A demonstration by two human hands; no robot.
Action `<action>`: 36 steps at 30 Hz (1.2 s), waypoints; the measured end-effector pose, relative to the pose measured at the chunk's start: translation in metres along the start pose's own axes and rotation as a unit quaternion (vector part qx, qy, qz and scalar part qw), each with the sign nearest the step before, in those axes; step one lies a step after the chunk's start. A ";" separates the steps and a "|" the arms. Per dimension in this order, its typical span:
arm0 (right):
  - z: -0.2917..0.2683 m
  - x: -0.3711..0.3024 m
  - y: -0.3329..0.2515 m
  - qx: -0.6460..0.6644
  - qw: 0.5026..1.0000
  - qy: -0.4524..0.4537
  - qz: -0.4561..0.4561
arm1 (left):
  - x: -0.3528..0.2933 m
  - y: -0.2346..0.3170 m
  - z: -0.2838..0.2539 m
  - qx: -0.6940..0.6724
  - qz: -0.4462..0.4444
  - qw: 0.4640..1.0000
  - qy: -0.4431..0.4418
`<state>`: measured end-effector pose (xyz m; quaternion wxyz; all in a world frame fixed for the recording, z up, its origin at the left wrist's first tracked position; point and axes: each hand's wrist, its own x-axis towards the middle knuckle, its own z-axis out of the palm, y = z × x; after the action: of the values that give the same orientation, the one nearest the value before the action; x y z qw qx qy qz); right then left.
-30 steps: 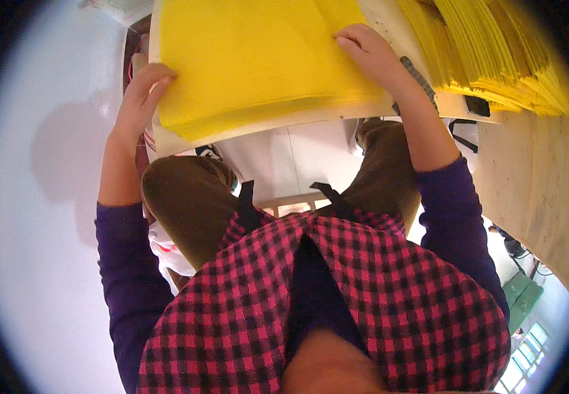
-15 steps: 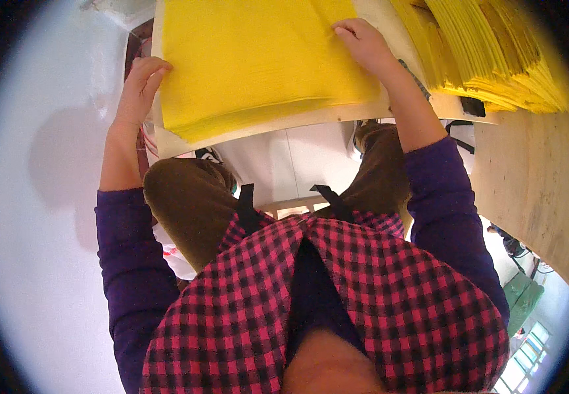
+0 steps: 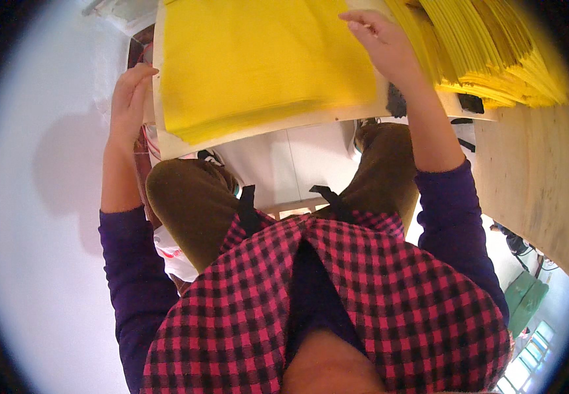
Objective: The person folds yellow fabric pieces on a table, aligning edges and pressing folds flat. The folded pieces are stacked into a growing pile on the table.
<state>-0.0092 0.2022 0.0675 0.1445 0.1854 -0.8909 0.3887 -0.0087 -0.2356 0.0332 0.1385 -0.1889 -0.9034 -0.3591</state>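
A yellow cloth (image 3: 265, 62) lies spread nearly flat on a pale wooden board (image 3: 225, 134), with faint wrinkles and a slightly uneven near edge. My left hand (image 3: 131, 102) is at the board's left edge, just off the cloth. Its fingers stretch toward the edge and hold nothing that I can see. Over the cloth's right side, my right hand (image 3: 389, 52) is raised with its fingers apart and nothing in them.
Several folded yellow cloths (image 3: 488, 52) are piled at the far right. Dark pads (image 3: 396, 102) stick out near the board's edge. A wooden tabletop (image 3: 527, 177) runs along the right, and a white wall (image 3: 28, 217) stands close on the left.
Both hands have come away from the cloth's side edges. The left has drawn outward and slightly nearer; the right has shifted right and lifted. The cloth's near edge lies flatter.
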 end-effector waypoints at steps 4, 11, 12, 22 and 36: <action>-0.032 -0.016 -0.045 0.083 0.992 0.079 0.061 | -0.013 0.029 -0.008 -0.043 -0.003 0.998 0.039; -0.027 -0.039 -0.021 0.046 0.997 0.063 -0.008 | -0.005 0.079 0.014 0.016 0.019 1.000 -0.015; -0.019 -0.046 -0.011 0.051 0.995 0.078 0.037 | -0.004 0.084 0.024 0.002 0.046 0.998 -0.032; 0.028 -0.086 0.051 0.230 0.905 0.239 0.268 | 0.058 0.125 0.108 0.005 0.155 0.980 -0.126; 0.007 -0.090 0.048 0.148 0.949 0.154 0.234 | 0.053 0.116 0.164 0.087 0.188 0.963 -0.171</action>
<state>0.0489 0.2462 -0.0038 0.1562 -0.0711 -0.8087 0.5627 -0.0232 -0.0297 0.0070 0.0627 -0.4009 -0.8898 -0.2089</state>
